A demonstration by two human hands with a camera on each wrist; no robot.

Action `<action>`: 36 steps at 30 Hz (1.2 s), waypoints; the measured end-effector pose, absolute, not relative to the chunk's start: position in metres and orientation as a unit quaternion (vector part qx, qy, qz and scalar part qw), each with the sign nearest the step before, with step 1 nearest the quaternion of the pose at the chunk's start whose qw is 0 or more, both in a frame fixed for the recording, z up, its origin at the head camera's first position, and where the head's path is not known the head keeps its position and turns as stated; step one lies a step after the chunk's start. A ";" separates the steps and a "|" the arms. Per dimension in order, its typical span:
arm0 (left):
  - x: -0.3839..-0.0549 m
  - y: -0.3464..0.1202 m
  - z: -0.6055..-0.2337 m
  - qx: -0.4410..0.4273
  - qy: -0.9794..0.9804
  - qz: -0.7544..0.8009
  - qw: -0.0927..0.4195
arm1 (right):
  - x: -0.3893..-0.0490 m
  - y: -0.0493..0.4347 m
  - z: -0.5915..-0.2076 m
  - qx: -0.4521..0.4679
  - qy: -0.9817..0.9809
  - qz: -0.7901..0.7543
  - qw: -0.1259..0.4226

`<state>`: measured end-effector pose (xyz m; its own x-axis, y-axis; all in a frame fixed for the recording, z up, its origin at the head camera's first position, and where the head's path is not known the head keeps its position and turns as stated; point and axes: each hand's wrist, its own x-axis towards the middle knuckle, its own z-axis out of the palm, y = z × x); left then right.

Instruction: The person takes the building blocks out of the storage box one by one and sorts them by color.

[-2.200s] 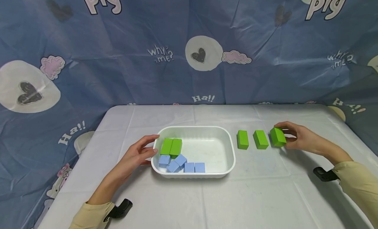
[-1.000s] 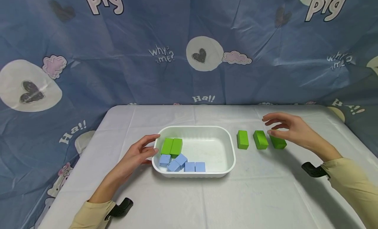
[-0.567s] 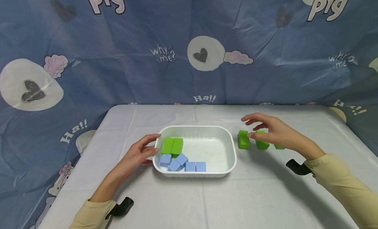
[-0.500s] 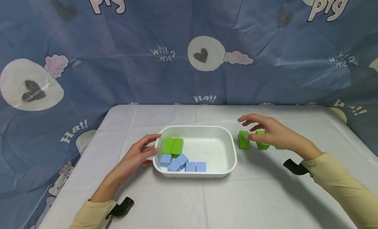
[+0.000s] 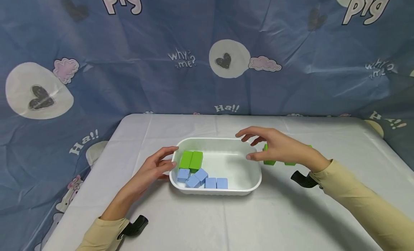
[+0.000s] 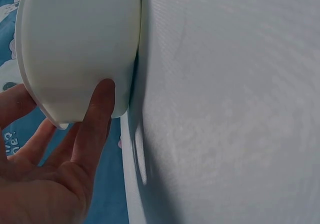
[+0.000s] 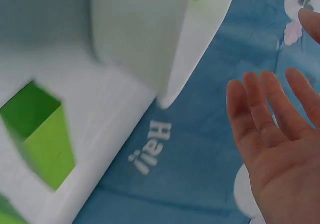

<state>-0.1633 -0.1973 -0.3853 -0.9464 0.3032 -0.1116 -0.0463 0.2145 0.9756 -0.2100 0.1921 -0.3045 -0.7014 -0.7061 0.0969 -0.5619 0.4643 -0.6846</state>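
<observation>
My left hand (image 5: 155, 167) rests at the left end of a white plastic tray (image 5: 215, 192), fingers near the rim; in the left wrist view its thumb lies against the tray wall (image 6: 75, 49). Inside the tray are two green blocks (image 5: 191, 160) side by side and several light blue cubes (image 5: 201, 174). My right hand (image 5: 276, 145) hovers over the tray's right end, fingers spread and loosely bent, holding nothing. Behind it, green blocks (image 5: 270, 162) on the table are partly hidden; the right wrist view shows one green block (image 7: 47, 146) standing apart from the hand.
A white cloth (image 5: 191, 222) covers the table. Along its back edge hangs a blue printed curtain (image 5: 155, 85). A black wrist device (image 5: 134, 227) shows at the left cuff and another black device (image 5: 303, 179) at the right cuff.
My right hand has let go of the rightmost green block and moved left, past the row of green blocks, to above the tray. The left hand stays at the tray's left end.
</observation>
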 end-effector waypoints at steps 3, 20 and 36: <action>-0.163 -0.197 -0.385 0.084 0.765 0.623 0.141 | -0.211 0.180 -0.303 -0.384 0.844 -0.359 0.108; -0.163 -0.197 -0.385 0.087 0.759 0.629 0.141 | -0.228 0.116 -0.303 -0.423 0.839 -0.289 0.185; -0.165 -0.199 -0.387 0.089 0.758 0.629 0.147 | -0.251 0.069 -0.339 -0.437 0.829 -0.279 0.210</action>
<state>-0.1652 -0.1987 -0.3872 -0.9409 0.3202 -0.1101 -0.0491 0.1928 0.9800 -0.2508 0.0692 -0.3391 -0.5298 -0.8417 -0.1038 -0.6076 0.4621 -0.6460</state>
